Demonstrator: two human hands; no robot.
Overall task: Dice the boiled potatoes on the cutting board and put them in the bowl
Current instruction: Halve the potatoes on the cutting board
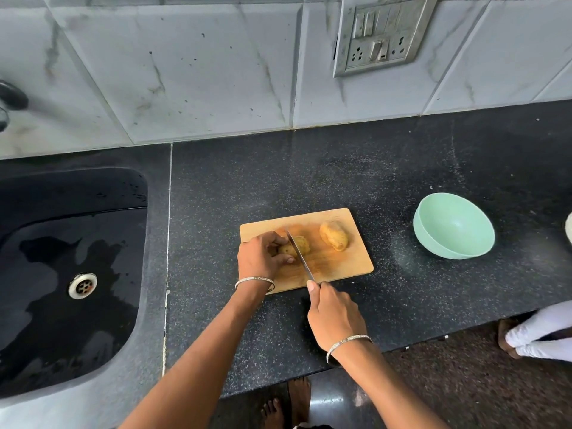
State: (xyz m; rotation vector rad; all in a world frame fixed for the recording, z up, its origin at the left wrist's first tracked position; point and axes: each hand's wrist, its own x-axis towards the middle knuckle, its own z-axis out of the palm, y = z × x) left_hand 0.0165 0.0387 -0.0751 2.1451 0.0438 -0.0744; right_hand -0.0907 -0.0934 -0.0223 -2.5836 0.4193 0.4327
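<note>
A person works at a black speckled granite countertop (pixel 247 181), where a wooden cutting board (pixel 349 267) lies near the front edge, about midway between the sink and the bowl. The left hand (pixel 261 253) grips a boiled potato (pixel 305 245) on the board's left half, fingers curled over its left end and thumb pressed along its near side. The right hand (pixel 334 317), just off the board's near edge, is wrapped round the handle of a kitchen knife (pixel 300 255), forefinger stretched forward along the top; the handle itself is hidden in the fist. The blade lies across the held potato, its tip pointing towards the board's far edge. A second potato (pixel 334 235), whole and skin-on, rests towards the board's far right corner, apart from the first.

A mint-green bowl (pixel 427 239) stands on the countertop well to the right of the board. A black sink (pixel 62 320), wet, with a metal drain (pixel 82 285), is set into the countertop's left end. A silver bangle (pixel 254 281) circles each wrist. A switch-and-socket plate (pixel 382 35) hangs on the marble-patterned tiled wall (pixel 185 72) behind. The person's bare feet (pixel 288 404) show below the front edge; a second person's white-clad leg (pixel 538 335) enters at right.
</note>
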